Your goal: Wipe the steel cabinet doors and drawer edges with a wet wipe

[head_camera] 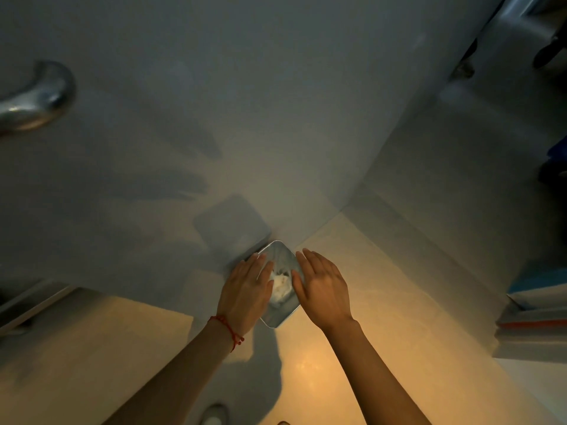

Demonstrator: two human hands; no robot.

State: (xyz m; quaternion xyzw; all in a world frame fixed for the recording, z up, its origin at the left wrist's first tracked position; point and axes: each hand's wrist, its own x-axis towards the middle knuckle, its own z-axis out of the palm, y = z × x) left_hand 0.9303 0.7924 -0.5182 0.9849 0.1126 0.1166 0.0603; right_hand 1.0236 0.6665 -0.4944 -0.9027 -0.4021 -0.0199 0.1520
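Both hands, the left hand (245,289) and right hand (322,289), lay flat with fingers straight on the wipe pack (280,285) by the cabinet door (214,102), so probably the step was to get a wipe (280,286), and next one hand needed to pinch it out.

A pale floor (337,378) glows warm yellow under a patch of light low in the middle, with dark shadows lying across it. At the right edge stands a stack of books (534,320), and beyond it grey furniture (503,56), too dim to make out.
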